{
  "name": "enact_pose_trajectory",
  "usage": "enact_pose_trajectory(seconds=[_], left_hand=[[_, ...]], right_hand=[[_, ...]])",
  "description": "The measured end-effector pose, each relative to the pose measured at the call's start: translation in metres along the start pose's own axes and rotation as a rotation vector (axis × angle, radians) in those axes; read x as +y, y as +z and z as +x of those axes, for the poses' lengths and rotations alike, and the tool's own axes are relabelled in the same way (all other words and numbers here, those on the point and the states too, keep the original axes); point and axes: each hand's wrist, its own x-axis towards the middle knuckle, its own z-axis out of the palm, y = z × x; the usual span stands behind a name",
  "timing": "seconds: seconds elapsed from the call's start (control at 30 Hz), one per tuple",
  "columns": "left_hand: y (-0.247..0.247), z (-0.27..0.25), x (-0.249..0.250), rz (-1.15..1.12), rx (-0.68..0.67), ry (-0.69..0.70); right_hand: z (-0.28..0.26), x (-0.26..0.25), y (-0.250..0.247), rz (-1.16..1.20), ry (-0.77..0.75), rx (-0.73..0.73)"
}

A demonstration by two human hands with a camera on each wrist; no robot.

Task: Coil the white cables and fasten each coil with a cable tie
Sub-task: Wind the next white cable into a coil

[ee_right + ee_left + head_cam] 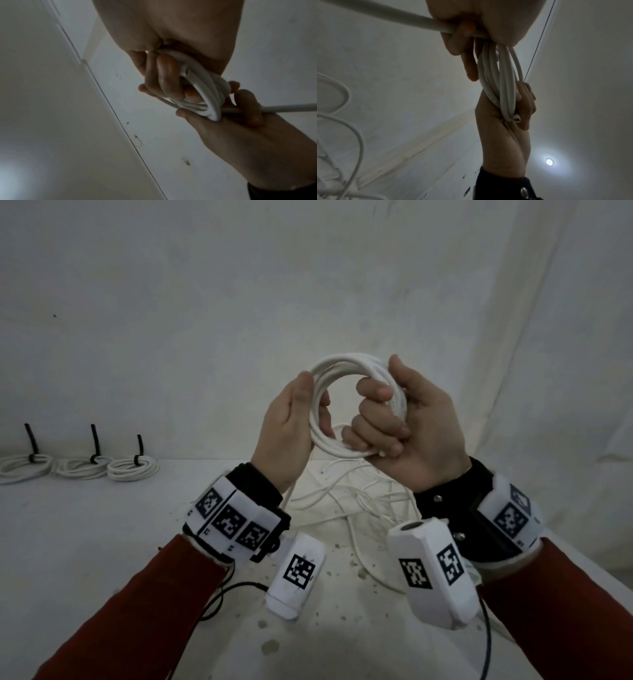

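Observation:
A coil of white cable (342,368) is held up above the table between both hands. My left hand (298,419) grips its left side, thumb outside and fingers through the ring. My right hand (394,412) has its fingers curled round the right side. In the left wrist view the coil (501,83) runs from my left hand (471,20) to my right hand (505,135), where a cut cable end (516,119) shows. A loose strand (385,14) leads away from the left hand. In the right wrist view the coil (205,86) sits between both hands.
Three finished coils (82,467) lie at the back left of the white table (102,525), each bound with a black cable tie (94,443). A tangle of loose white cables (342,498) lies under my hands. A thin black wire (233,590) trails near the front.

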Motion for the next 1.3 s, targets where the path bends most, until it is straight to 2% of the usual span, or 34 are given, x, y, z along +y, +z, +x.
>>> enact_pose_trajectory(seconds=[0.1, 0.23, 0.33, 0.5, 0.57, 0.67, 0.77, 0.87, 0.97, 1.03, 1.13, 1.2, 1.3], left_hand=[[-0.003, 0.001, 0.0, 0.028, 0.013, -0.017], [-0.009, 0.003, 0.002, 0.066, -0.086, -0.029], [-0.011, 0.002, 0.0, 0.131, -0.167, -0.043], [-0.027, -0.003, -0.048, 0.251, -0.11, -0.085], [-0.033, -0.012, -0.064, 0.328, -0.13, -0.079], [-0.032, -0.026, -0.07, 0.409, -0.226, -0.075], [-0.023, -0.038, -0.062, 0.519, -0.352, 0.049], [-0.015, -0.049, -0.055, 0.615, -0.405, 0.183], [-0.022, -0.05, -0.05, 0.716, -0.358, 0.323], [-0.033, -0.046, -0.044, 0.806, -0.298, 0.421], [-0.046, -0.035, -0.033, 0.974, -0.242, 0.561], [-0.051, -0.027, -0.027, 1.042, -0.249, 0.633], [-0.054, -0.013, -0.024, 1.086, -0.259, 0.644]], right_hand=[[-0.002, 0.001, 0.001, 0.058, 0.069, -0.099], [-0.003, 0.005, 0.005, -0.004, -0.011, -0.066], [-0.002, -0.005, 0.006, -0.04, -0.143, -0.015], [-0.002, -0.05, 0.011, -0.061, -0.51, 0.043], [-0.001, -0.063, 0.012, -0.141, -0.652, 0.11], [0.009, -0.064, 0.003, -0.27, -0.74, 0.228], [0.017, -0.049, -0.019, -0.784, -0.776, 0.371], [0.013, -0.034, -0.042, -1.462, -0.633, 0.391], [0.003, -0.03, -0.057, -1.962, -0.295, 0.299], [-0.004, -0.026, -0.062, -2.118, -0.031, 0.191], [-0.016, -0.016, -0.06, -2.043, 0.233, 0.081], [-0.023, -0.009, -0.055, -1.842, 0.251, 0.094], [-0.029, 0.005, -0.04, -1.481, 0.171, 0.126]])
